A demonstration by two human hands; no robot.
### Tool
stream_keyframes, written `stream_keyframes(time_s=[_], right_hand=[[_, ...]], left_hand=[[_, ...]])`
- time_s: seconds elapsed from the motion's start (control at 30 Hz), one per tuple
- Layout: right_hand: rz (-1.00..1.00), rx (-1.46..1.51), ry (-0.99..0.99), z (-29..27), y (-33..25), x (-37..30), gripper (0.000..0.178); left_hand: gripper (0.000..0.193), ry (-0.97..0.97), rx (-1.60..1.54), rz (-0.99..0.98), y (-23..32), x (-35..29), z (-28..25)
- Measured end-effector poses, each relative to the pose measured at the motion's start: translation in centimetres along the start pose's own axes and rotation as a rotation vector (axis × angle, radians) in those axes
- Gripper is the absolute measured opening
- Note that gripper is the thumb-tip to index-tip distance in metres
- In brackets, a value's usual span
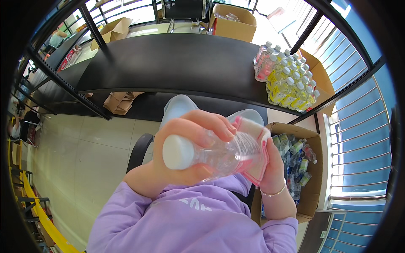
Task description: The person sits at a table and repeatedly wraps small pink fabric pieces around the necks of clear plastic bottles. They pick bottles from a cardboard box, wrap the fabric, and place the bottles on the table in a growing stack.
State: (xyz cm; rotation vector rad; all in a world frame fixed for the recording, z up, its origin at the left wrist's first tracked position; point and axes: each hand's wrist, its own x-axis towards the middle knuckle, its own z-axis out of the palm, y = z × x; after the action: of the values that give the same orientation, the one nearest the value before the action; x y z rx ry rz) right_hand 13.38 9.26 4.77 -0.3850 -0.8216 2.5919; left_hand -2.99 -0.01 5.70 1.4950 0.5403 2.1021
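Close in front of me, a clear plastic bottle [225,154] with a white cap lies tilted, its cap end toward the left. My left hand [192,122] is wrapped round it just below the cap. A pink-and-white cloth [254,166] covers the bottle's base end, gripped by my right hand [273,168]. The cloth hides the bottle's bottom and part of my right fingers.
Beyond my knees stands a black shelf table [168,59], with rows of white-capped bottles [291,84] at its right end. An open cardboard box [314,181] of used bottles sits at my right. Black metal posts [93,27] frame the table.
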Motion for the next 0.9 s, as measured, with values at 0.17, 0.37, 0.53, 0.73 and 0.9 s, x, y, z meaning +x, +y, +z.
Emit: stream_keyframes(time_s=[0.17, 0.37, 0.53, 0.73, 0.9], right_hand=[[0.224, 0.083, -0.219, -0.2, -0.5, 0.0, 0.053], [0.372, 0.204, -0.280, -2.0, 0.9, -0.7, 0.052], [0.290, 0.126, -0.301, -1.7, 1.3, -0.4, 0.054], [0.148, -0.126, -0.114, -1.6, 1.3, -0.4, 0.059], [-0.117, -0.374, -0.080, -0.5, 1.4, -1.0, 0.064]], left_hand=[[0.028, -0.019, -0.306, -0.198, -0.2, -0.2, -0.8], [0.028, -0.019, -0.574, -0.354, -1.6, 0.4, -2.1], [0.032, 0.358, -0.664, -0.531, -2.8, 0.4, -2.0], [0.033, 0.427, -0.734, -0.691, -3.4, 0.7, -2.4], [0.048, 0.441, -0.711, -0.744, -1.9, 0.7, -0.1]])
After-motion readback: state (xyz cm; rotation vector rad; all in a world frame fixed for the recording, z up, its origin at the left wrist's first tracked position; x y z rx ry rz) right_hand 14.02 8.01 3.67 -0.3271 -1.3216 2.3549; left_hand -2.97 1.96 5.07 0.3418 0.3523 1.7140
